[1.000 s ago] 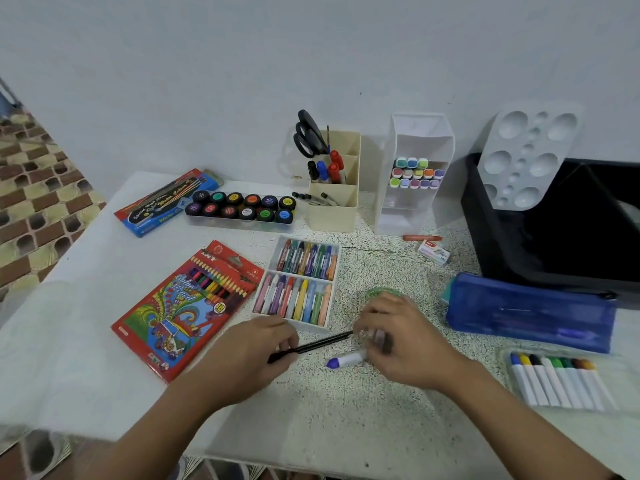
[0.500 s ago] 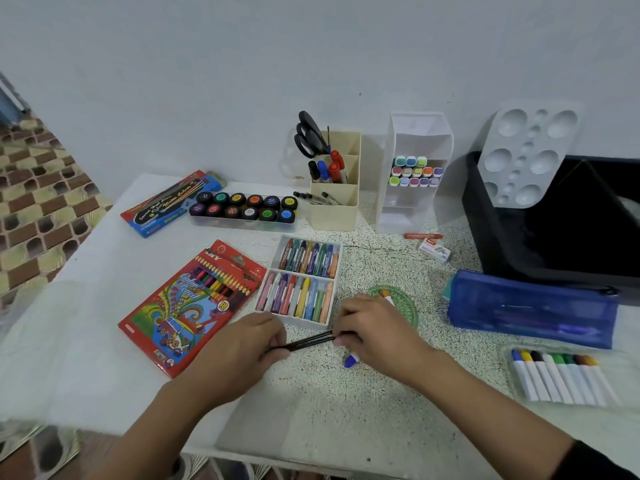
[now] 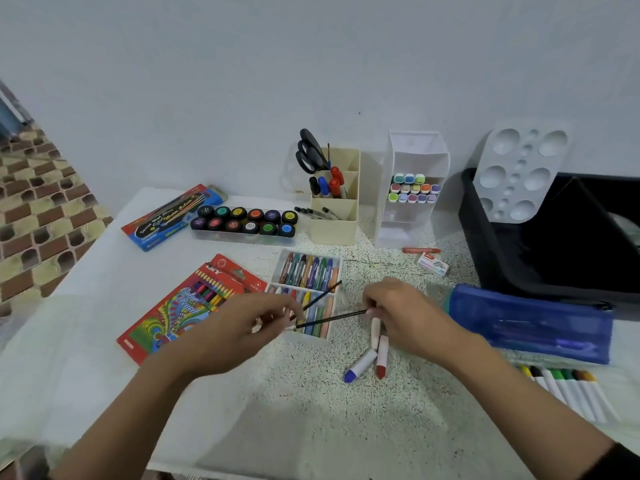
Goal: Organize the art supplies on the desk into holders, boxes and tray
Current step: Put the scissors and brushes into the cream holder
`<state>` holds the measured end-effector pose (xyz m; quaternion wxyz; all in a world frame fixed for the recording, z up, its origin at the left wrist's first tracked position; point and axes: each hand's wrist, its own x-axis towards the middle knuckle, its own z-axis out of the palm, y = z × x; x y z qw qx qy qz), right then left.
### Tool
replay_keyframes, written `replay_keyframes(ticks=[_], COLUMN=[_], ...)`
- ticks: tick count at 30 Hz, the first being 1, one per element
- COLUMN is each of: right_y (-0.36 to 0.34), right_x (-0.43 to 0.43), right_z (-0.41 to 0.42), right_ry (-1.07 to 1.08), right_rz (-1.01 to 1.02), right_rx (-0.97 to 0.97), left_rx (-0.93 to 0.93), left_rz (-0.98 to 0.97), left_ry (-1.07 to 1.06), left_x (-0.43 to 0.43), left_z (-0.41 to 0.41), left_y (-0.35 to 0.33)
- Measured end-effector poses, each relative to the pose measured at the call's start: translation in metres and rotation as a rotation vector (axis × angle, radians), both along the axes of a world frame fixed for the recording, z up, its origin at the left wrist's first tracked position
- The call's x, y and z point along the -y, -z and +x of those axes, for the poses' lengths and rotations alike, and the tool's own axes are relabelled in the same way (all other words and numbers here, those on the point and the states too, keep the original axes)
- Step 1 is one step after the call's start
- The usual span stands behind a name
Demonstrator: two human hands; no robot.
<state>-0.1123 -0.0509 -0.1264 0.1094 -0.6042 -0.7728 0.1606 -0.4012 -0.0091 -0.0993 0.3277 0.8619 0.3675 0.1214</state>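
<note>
1. Your left hand point(image 3: 242, 327) sits left of centre in the frame, its fingertips pinching the near ends of two thin black pencils point(image 3: 329, 319).
2. The pencils fan out to the right from that pinch. The upper one slants up over the crayon tray point(image 3: 332, 263), and the lower one runs almost level towards your right hand point(image 3: 403, 313).
3. Your right hand, just right of centre, has its fingers curled and pinches the far tip of the lower pencil between thumb and fingertip.
4. A white marker point(image 3: 375, 329) stands out below your right hand. You cannot tell whether the hand holds it or only touches it.
5. A blue-tipped marker point(image 3: 360, 365) and a red-tipped marker point(image 3: 382, 356) lie side by side on the speckled desk point(image 3: 311, 410), just below that hand.
6. The coloured pencil box point(image 3: 187, 306) lies flat at the left, touching the crayon tray.
7. Along the back stand the paint pots point(image 3: 244, 221), the beige holder point(image 3: 336, 216) with the scissors point(image 3: 310, 152), and the white holder point(image 3: 412, 150) with stacked markers.
8. At the right of the frame, the blue pencil case point(image 3: 530, 323) lies in front of the black bin point(image 3: 502, 258), with a white palette point(image 3: 519, 171) leaning on the bin's rim.
9. A marker set point(image 3: 568, 393) lies at the lower right.
</note>
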Motion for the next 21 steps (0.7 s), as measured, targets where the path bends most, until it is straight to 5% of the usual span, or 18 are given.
replay_keyframes(ticks=[6,12,21], right_y=[-0.025,-0.047,-0.097], right_x=[-0.009,-0.026,-0.100], right_z=[0.025,0.020,-0.016], right_ry=[0.169,0.310,0.356], right_rz=[0.031,0.060,0.317], right_rx=[-0.025,-0.368,-0.595], left_rx=[0.250,0.555,0.693], left_rz=[-0.079,-0.215,0.155], left_ry=[-0.185,-0.227,-0.268], left_x=[-0.022,-0.035,-0.099], left_z=[0.018,0.038,0.083], left_y=[-0.025,-0.056,-0.096])
